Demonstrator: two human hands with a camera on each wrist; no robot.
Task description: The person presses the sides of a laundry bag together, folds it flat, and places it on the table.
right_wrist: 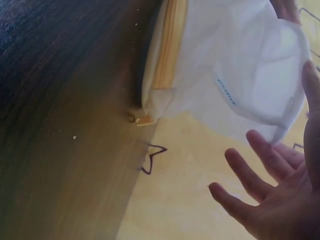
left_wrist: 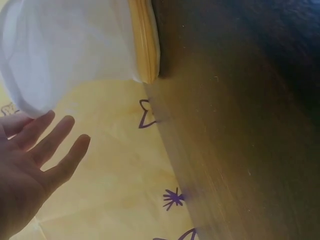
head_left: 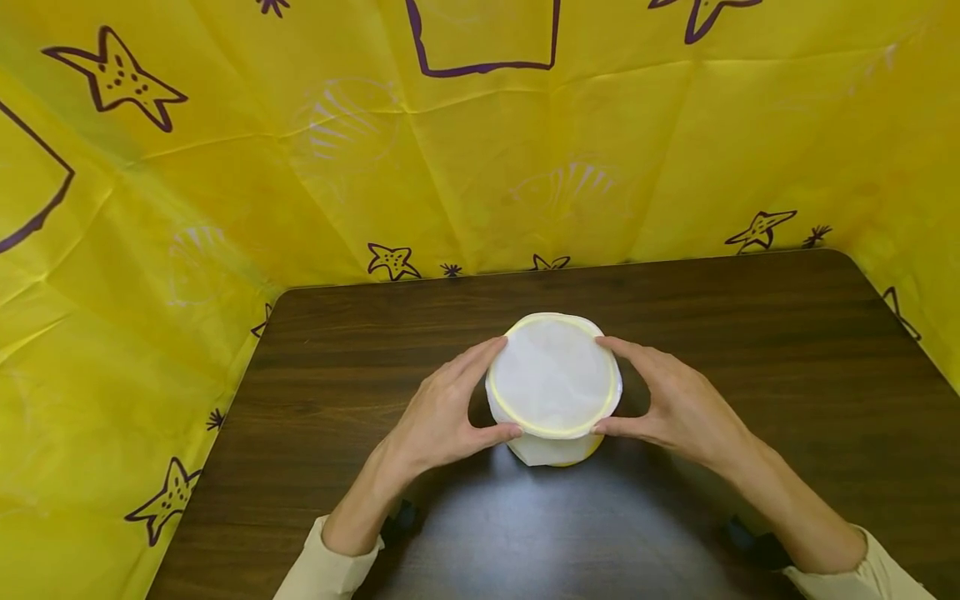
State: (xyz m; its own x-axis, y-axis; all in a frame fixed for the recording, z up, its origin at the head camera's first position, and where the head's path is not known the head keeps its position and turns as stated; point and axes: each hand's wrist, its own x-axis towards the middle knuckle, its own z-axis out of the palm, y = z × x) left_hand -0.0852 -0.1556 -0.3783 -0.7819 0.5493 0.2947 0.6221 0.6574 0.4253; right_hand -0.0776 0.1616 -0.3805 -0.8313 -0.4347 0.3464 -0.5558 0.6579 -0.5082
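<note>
A round white zippered fabric bag (head_left: 553, 379), like a mesh laundry bag, stands on the table with a pale yellow ring around its flat top. My left hand (head_left: 446, 408) holds the left side of the top rim between thumb and fingertips. On the opposite side, my right hand (head_left: 678, 408) grips the rim the same way. Both wrist views show the other fingers spread loosely beside the bag's wall. A yellow zipper (right_wrist: 170, 50) runs around the base, its pull (right_wrist: 145, 120) hanging at the table's level. Small blue lettering (right_wrist: 226, 91) shows through the white fabric.
The dark wood-grain table (head_left: 360, 367) has rounded far corners. Yellow cloth (head_left: 480, 167) printed with purple starfish and pale fish hangs behind it and along both sides, meeting the table's edges. Light sleeves (head_left: 330, 567) cover my forearms.
</note>
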